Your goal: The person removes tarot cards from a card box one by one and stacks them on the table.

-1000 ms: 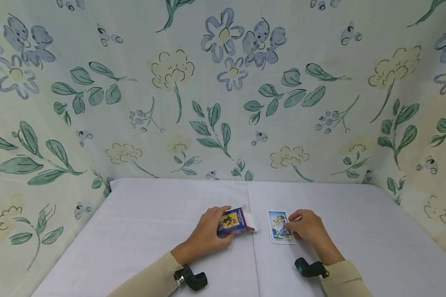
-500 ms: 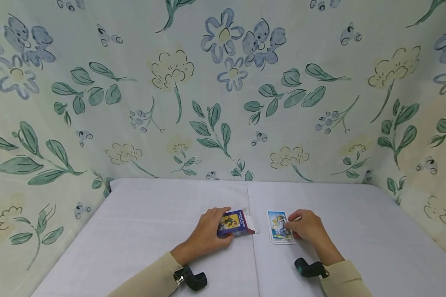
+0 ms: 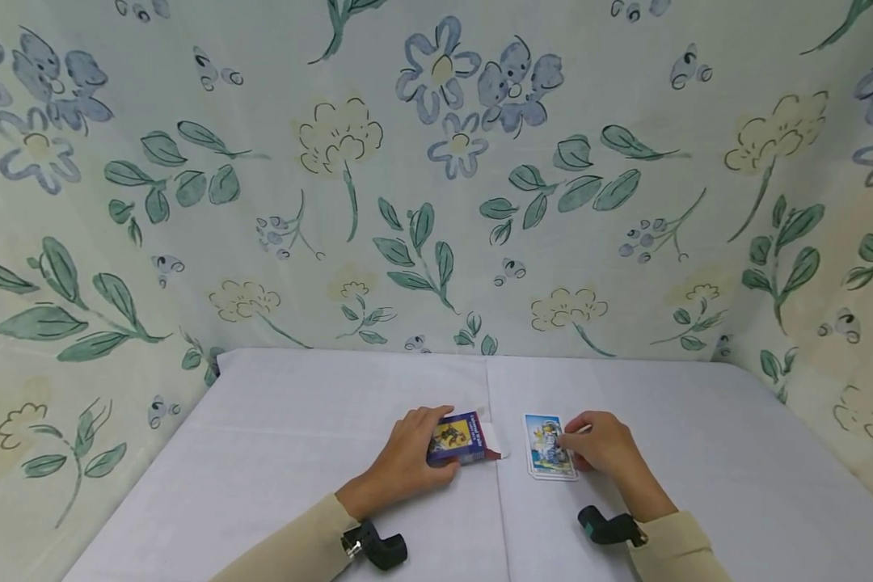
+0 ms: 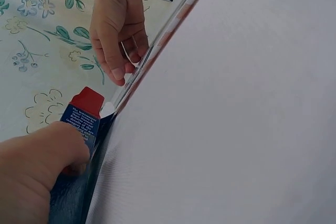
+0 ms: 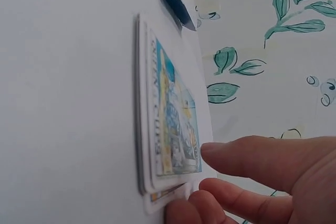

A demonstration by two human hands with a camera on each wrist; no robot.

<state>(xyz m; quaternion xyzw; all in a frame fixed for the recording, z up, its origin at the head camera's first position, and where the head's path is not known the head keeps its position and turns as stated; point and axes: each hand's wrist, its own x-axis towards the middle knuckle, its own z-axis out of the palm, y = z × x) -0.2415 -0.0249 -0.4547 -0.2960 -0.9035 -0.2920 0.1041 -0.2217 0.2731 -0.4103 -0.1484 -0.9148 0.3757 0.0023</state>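
My left hand (image 3: 407, 454) grips a small purple-blue tarot card box (image 3: 454, 436) with a yellow picture, thumb on the near side and fingers on the far side. The box's flap end faces right; its red flap (image 4: 88, 102) sticks out in the left wrist view. Right of the box, a stack of tarot cards (image 3: 546, 444) lies face up on the table. My right hand (image 3: 602, 443) pinches the stack's right edge, thumb at the top card and fingers low at the side. In the right wrist view, a lower card (image 5: 152, 203) juts out from the stack near the fingertips.
A white cloth (image 3: 320, 404) with a crease down the middle covers the table. Behind it and at both sides hangs a floral curtain (image 3: 422, 242). Each wrist carries a black camera mount (image 3: 381, 548).
The box has tilted slightly in my left hand, its flap end a little lower in the head view. My right hand has stayed at the cards' edge.
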